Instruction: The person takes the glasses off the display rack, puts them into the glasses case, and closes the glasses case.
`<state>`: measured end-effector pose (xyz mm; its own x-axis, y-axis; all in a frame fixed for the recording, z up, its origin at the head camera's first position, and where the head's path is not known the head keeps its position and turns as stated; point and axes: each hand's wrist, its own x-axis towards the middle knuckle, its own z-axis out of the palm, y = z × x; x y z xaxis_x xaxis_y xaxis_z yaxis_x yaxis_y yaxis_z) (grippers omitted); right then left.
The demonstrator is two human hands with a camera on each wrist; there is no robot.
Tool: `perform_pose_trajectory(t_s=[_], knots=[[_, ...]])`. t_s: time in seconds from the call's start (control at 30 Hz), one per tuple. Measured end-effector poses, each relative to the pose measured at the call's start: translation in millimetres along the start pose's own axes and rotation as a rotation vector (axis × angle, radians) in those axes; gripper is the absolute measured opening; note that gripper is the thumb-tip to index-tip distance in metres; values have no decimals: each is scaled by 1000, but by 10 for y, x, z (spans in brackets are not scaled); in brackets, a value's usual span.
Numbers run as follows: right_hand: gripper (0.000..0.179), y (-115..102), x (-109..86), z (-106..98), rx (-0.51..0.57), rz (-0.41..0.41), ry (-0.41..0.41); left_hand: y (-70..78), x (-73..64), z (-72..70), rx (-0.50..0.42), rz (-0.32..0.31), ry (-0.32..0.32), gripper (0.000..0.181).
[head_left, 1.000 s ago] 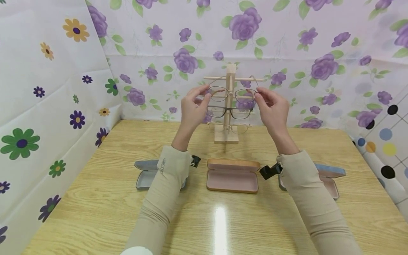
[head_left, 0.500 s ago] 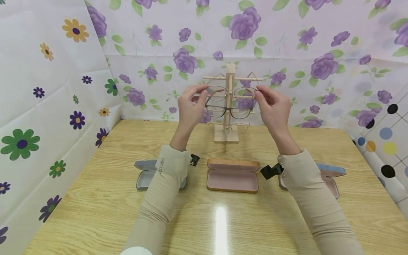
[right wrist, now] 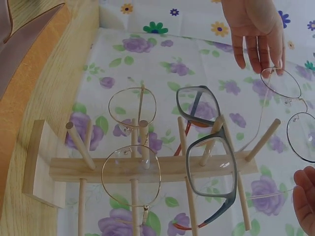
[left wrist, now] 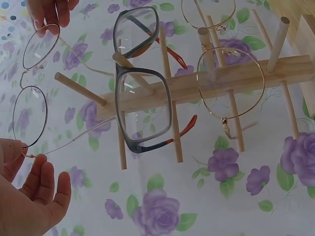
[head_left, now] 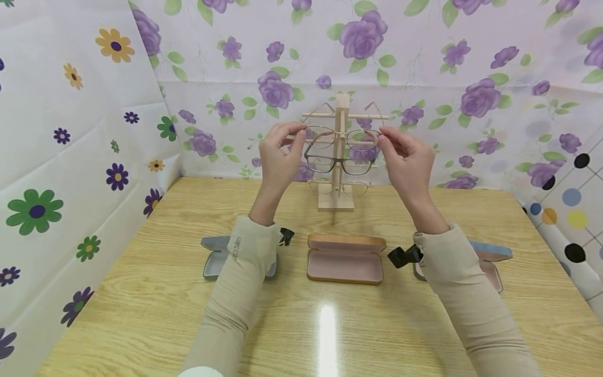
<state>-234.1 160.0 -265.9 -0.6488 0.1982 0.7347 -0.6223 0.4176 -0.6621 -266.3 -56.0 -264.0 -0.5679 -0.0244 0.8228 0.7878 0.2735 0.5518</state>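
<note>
My left hand [head_left: 278,161] and right hand [head_left: 411,163] pinch a pair of thin round-rimmed glasses [head_left: 341,134] at its two outer corners. The glasses are held before the top of a wooden display stand [head_left: 343,102], with the temples unfolded and reaching back toward its upper pegs. In the left wrist view the lens rims [left wrist: 47,115] stand out in front of the top peg. Below, dark-framed glasses [right wrist: 214,134] with orange temple tips hang on the middle of the stand. Lower still sit thin gold-rimmed glasses [right wrist: 160,172].
Three opened glasses cases lie on the wooden table [head_left: 155,314]: a grey-blue one [head_left: 215,264] partly under the left sleeve, an orange-brown one [head_left: 345,268] in the middle, and a blue-lidded one [head_left: 492,251] partly behind the right sleeve. A flowered cloth [head_left: 202,89] rises behind the stand.
Both hands have spread slightly apart and come a little toward me with the thin-rimmed glasses. More of the dark-framed glasses' left temple shows. The cases have not moved.
</note>
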Motion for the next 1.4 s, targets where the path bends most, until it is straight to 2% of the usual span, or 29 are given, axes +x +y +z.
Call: perform_pose_trajectory(t_s=[0.4,0.73,0.93,1.4], knots=[[19,-124,-54,-57,7,5,-15,92,-36,-81,-5,72,5,13],[16,-202,-116,-85,69,-82,-15,171,-99,-152,17,152,35,10],[14,-248,-163,-102,96,-107,-17,222,-134,-196,22,179,32,12],[14,-357,-260,-179,69,-180,1,316,-196,-265,2,283,73,9]])
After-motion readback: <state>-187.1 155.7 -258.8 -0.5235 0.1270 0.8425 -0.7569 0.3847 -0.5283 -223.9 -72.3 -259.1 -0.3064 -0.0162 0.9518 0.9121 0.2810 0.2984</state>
